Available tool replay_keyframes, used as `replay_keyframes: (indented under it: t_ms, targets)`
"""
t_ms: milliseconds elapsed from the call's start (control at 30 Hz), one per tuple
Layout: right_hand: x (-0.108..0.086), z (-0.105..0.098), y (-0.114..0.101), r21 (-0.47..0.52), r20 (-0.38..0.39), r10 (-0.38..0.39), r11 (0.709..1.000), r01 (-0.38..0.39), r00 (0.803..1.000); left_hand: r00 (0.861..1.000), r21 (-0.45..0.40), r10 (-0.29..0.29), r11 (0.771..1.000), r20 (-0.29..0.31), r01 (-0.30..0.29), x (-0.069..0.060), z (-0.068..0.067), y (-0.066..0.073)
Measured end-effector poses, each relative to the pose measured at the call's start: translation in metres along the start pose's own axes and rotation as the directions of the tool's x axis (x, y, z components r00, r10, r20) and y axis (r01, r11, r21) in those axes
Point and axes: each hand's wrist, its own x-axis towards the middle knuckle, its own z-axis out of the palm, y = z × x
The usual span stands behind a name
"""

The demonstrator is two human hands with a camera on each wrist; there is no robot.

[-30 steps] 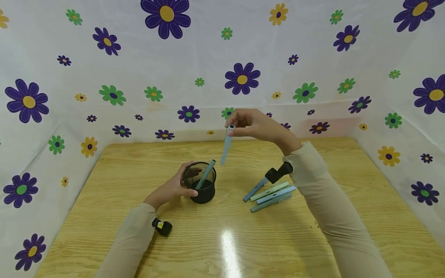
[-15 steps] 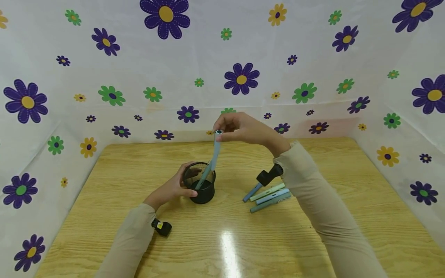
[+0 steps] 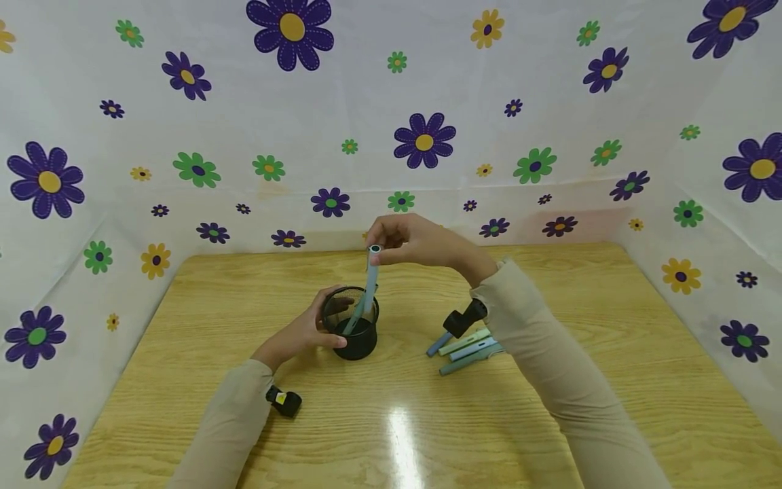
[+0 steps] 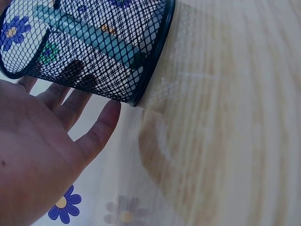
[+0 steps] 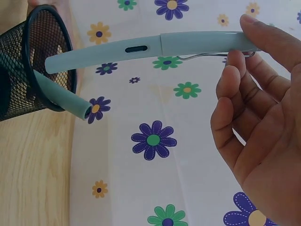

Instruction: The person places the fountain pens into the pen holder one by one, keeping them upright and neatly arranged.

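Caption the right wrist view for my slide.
Right hand pinching a pale blue pen, its far end at a mesh cup holding a teal pen.

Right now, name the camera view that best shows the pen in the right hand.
The right wrist view: the light blue pen shows close up along most of its length, the right hand pinching one end. The head view shows it small, overlapping the mesh cup. In the left wrist view I cannot make it out.
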Motion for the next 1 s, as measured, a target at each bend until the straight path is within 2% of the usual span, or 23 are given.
replay_keyframes:
  t_ms: [500,800,1000]
  targets:
    - [-0.003,0.016,0.019,0.016,0.063,0.062,0.998,-0.063,0.996,1.0,0.023,0.009,1.0,0.017,-0.01,-0.002,0.0,-0.002]
    - [-0.005,0.023,0.026,-0.024,0.061,0.132,0.991,-0.131,0.989,1.0,0.009,0.009,1.0,0.02,-0.009,-0.001,-0.001,-0.002]
    - [-0.005,0.026,0.03,-0.031,0.065,0.131,0.991,-0.129,0.989,1.0,0.021,0.011,1.0,0.02,-0.011,0.0,-0.001,-0.002]
